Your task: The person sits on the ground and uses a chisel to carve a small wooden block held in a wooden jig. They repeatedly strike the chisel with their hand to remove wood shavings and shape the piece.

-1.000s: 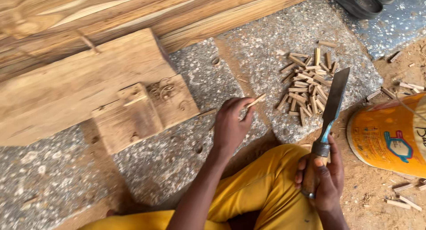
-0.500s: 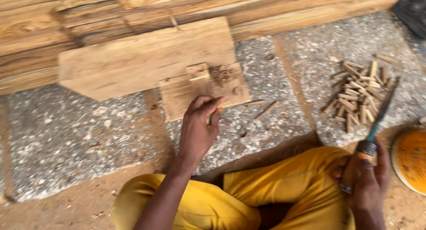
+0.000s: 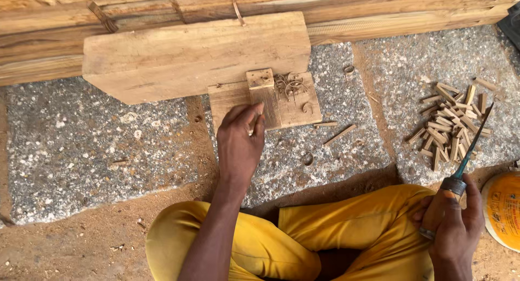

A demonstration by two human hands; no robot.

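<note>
Wooden work block (image 3: 265, 99), a small flat board with a square stop piece (image 3: 260, 78) fixed on top, serves as the reference point; it lies on speckled stone paving (image 3: 81, 145) against a larger thick plank (image 3: 189, 53). Left hand (image 3: 241, 145) rests at the block's near edge, fingers curled almost closed around a thin wooden peg (image 3: 251, 130) that is only partly visible between thumb and fingers. Curled shavings (image 3: 290, 86) sit on the block just right of the stop piece. One loose peg (image 3: 340, 134) lies on the paving just right of the block's near corner. Well to the right of the block, a heap of short cut pegs (image 3: 449, 124) lies on the stone. Right hand (image 3: 452, 224), well right of the block and nearer the person, is closed firmly around the handle of a long-bladed knife (image 3: 471, 145), blade pointing up and away toward the heap. Yellow trousers (image 3: 346, 232) cover the folded legs below the block. An orange-yellow round container (image 3: 502, 208) sits at the far right edge, beside the right hand.
</note>
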